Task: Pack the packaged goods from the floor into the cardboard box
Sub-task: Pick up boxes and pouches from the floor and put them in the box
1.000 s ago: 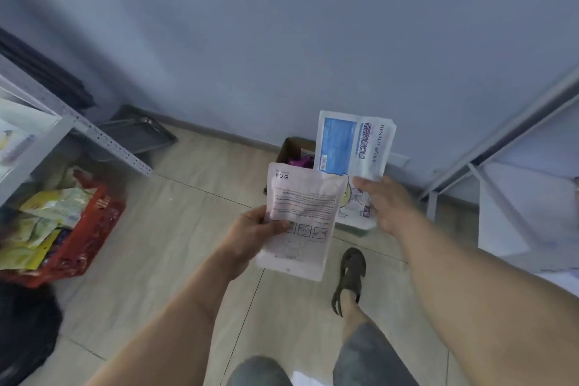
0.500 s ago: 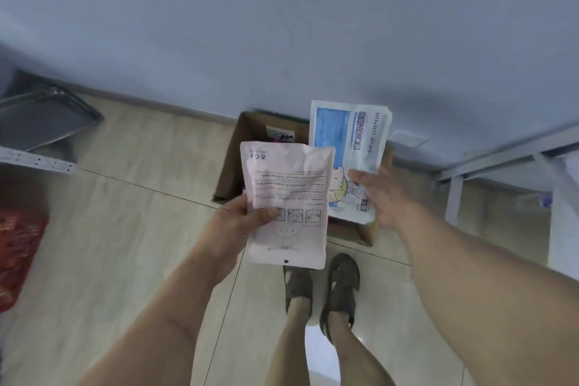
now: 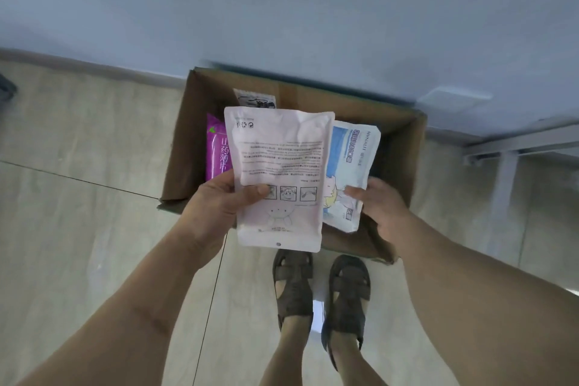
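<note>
Placing step, as judged: a pale pink printed plastic pouch (image 3: 279,178) is pinched in the left hand (image 3: 216,197), and a white-and-blue flat packet (image 3: 351,172) is gripped by the right hand (image 3: 380,208), both above the open brown cardboard box (image 3: 404,153). Lowering and release are called for next. Beige floor tiles (image 3: 78,197) meet a pale blue wall (image 3: 282,3).

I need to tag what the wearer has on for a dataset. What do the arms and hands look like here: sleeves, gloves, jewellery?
Both forearms are bare right up to the frame edge, with no sleeve in view. The left hand and right hand wear no gloves, and no watch, bracelet or ring is visible. The only clothing in view is a pair of dark strapped sandals on the feet.
</note>
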